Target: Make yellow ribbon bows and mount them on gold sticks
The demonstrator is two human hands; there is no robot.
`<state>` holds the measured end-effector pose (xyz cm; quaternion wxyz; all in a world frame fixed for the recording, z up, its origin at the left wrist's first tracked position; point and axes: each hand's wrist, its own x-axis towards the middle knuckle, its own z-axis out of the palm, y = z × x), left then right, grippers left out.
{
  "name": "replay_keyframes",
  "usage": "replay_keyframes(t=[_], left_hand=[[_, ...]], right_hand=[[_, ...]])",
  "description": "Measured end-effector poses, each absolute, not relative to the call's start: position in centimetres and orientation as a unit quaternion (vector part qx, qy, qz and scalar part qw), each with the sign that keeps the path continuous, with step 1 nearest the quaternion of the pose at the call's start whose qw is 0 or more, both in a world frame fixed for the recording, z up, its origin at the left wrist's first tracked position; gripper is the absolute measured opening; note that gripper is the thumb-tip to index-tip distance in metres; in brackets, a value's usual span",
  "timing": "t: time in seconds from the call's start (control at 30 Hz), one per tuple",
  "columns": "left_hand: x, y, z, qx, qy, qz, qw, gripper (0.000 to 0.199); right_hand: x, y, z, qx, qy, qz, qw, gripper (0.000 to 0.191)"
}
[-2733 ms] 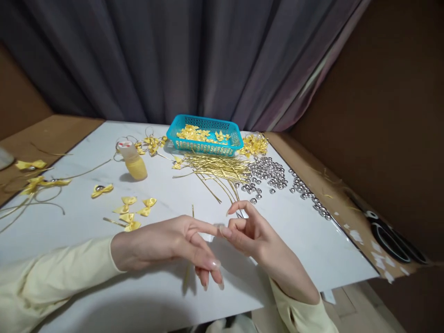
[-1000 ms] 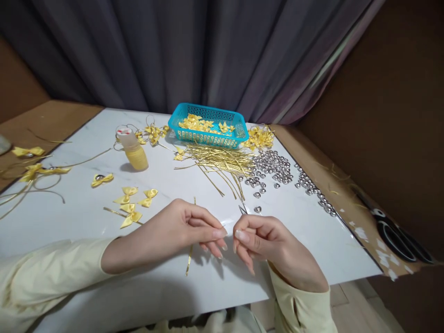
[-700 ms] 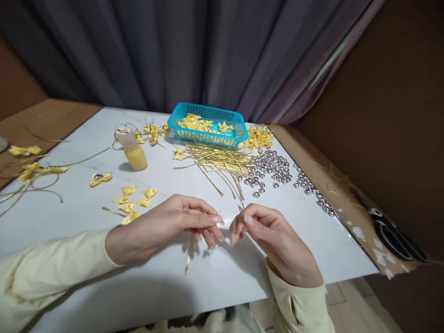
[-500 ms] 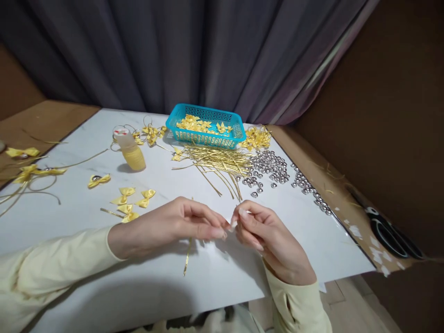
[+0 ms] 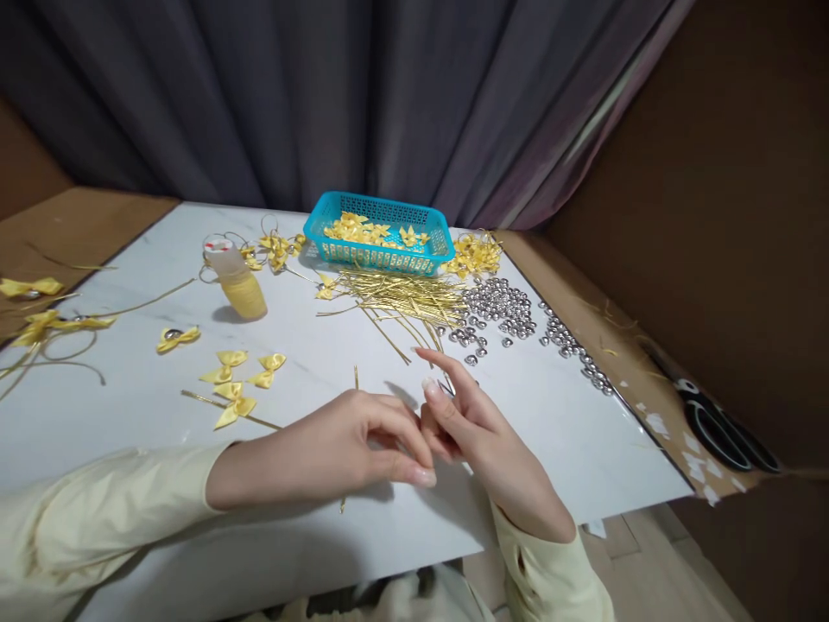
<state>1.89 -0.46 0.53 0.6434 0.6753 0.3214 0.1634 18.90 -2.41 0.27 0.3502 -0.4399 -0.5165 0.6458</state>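
Observation:
My left hand is above the white tabletop, its thumb and fingertips pinched together; what they hold, if anything, is hidden. Beside it, my right hand has thumb and index finger spread apart, with the other fingers curled close to my left fingertips. A short gold cord lies beneath my left hand and shows at both ends. Left of that hand rest several yellow ribbon bows, and one bow lies across another gold cord. Farther left, a yellow bow with a silver bead lies alone.
A blue basket of bows stands at the back, with a pile of gold cords in front. Silver beads are scattered to the right. A glue-like bottle stands at left. Black scissors lie at the right edge.
My right thumb and index finger have parted from a pinch, and the index now stretches forward. The small whitish bit between the hands no longer shows. My left hand has shifted slightly nearer.

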Motion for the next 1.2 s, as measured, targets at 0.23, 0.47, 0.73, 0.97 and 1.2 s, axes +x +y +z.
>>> replay_keyframes(t=[0.23, 0.47, 0.73, 0.97, 1.2], left_hand=[[1.6, -0.1, 1.1, 0.595, 0.363, 0.128, 0.705, 0.011], [0.7, 0.4, 2.1, 0.612, 0.362, 0.111, 0.694, 0.010], [-0.1, 0.7, 1.9, 0.584, 0.397, 0.136, 0.695, 0.015], [0.2, 0.3, 1.4, 0.572, 0.440, 0.161, 0.673, 0.020], [0.9, 0.2, 1.6, 0.546, 0.455, 0.175, 0.682, 0.014]], right_hand=[[19.6, -2.3, 0.4, -0.415, -0.515, 0.685, 0.305, 0.039], [20.9, -2.0, -0.2, -0.356, -0.516, 0.742, 0.238, 0.031], [21.3, -2.2, -0.1, -0.366, -0.461, 0.751, 0.299, 0.024], [20.8, -2.4, 0.0, -0.354, -0.429, 0.743, 0.372, 0.021], [20.8, -2.5, -0.2, -0.339, -0.422, 0.760, 0.359, 0.019]])
